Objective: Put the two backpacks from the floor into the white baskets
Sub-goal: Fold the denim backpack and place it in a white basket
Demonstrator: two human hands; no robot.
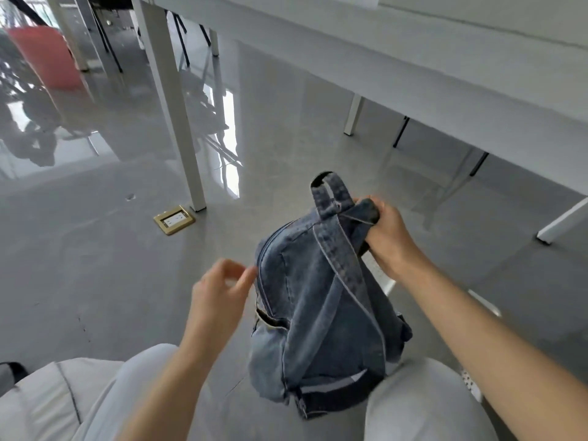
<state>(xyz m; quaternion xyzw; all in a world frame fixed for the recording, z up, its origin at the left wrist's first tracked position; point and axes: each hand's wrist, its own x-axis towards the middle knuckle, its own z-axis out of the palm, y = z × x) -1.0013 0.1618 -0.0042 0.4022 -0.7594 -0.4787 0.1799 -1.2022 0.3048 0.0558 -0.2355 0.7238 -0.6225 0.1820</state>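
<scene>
A blue denim backpack (318,307) hangs upright in the lower middle of the head view, above the grey floor and between my knees. My right hand (386,232) is closed around its shoulder straps just below the top carry loop. My left hand (219,291) hovers at the bag's left side by the zipper, fingers loosely curled and apart, holding nothing. No white basket and no second backpack are in view.
A long white table (413,68) runs across the upper right, with a white leg (178,122) standing on the floor ahead. A brass floor socket (174,219) lies near that leg. A red object (47,55) stands at far left.
</scene>
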